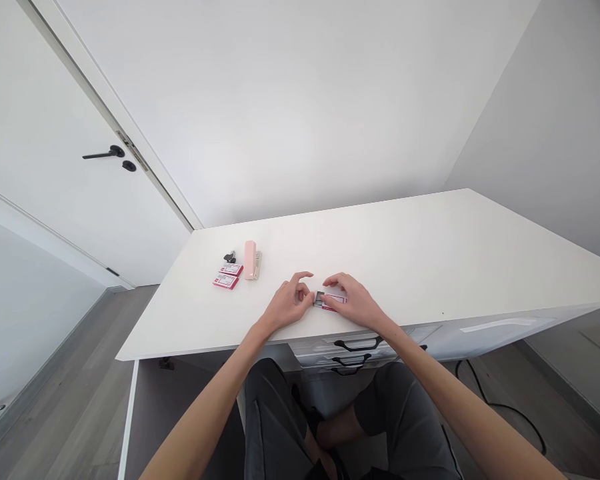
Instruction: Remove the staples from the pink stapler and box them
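Note:
A small red-and-white staple box lies near the front edge of the white cabinet top. Its grey inner tray sticks out at the left end. My right hand is closed on the box from the right, thumb in front and fingers over the back. At the tray's left end, my left hand has its thumb and a curled finger pressed close, with the index finger raised above. What the tray holds is too small to make out.
To the left, a pink stapler stands beside two more red-and-white boxes and a small black-and-silver object. The cabinet top meets a white wall behind. Black drawer handles project below its front edge.

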The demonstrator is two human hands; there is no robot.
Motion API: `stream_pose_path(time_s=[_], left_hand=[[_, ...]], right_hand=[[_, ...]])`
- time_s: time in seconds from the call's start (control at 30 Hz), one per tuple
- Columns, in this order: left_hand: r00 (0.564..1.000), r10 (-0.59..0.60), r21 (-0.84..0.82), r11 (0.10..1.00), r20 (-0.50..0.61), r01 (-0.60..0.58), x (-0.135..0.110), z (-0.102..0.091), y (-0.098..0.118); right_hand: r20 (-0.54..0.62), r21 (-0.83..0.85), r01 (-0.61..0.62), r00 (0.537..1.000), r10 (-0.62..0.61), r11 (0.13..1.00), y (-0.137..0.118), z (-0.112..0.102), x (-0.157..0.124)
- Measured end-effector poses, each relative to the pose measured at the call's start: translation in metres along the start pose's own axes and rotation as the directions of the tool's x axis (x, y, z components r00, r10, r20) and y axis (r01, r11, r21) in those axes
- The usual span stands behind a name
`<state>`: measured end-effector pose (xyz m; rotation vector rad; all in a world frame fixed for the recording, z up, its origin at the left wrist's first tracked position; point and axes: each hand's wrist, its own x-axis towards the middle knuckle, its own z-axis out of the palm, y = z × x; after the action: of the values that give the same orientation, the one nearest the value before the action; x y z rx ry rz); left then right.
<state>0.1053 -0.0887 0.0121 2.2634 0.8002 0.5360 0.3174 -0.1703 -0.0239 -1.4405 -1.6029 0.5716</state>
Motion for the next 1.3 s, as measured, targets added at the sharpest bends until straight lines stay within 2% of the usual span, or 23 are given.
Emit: stream_pose_path(time_s=[0.27,0.5,0.73,1.03,1.13,1.3], left_hand=[[1.000,-0.004,0.023,1.000,0.002,0.004,0.001,0.000,0.001],[1.000,0.000,0.079,0.997,0.006,0.000,0.002,0.003,0.003],[1.000,-0.017,0.038,0.999,0.008,0.017,0.003,0.015,0.010],[0.997,0.038,-0.041,0.999,0.067,-0.036,0.002,0.015,0.013],[0.995,0.056,-0.062,0.997,0.083,-0.051,0.002,0.014,0.013],[0.999,0.037,-0.076,0.997,0.032,-0.034,0.001,0.015,0.012]], right_hand=[[-0.003,0.059,-0.037,0.999,0.037,0.998,-0.004,-0.004,0.000],[-0.005,-0.041,0.037,0.999,-0.038,0.998,-0.002,-0.002,-0.001],[0.066,-0.019,0.103,0.993,-0.101,0.995,-0.006,-0.006,-0.001],[0.105,0.096,0.053,0.992,-0.064,0.994,0.001,-0.005,-0.002],[0.111,0.146,0.004,0.994,-0.020,0.989,-0.002,-0.006,-0.002],[0.100,0.251,-0.064,0.994,0.040,0.966,-0.009,-0.012,-0.001]])
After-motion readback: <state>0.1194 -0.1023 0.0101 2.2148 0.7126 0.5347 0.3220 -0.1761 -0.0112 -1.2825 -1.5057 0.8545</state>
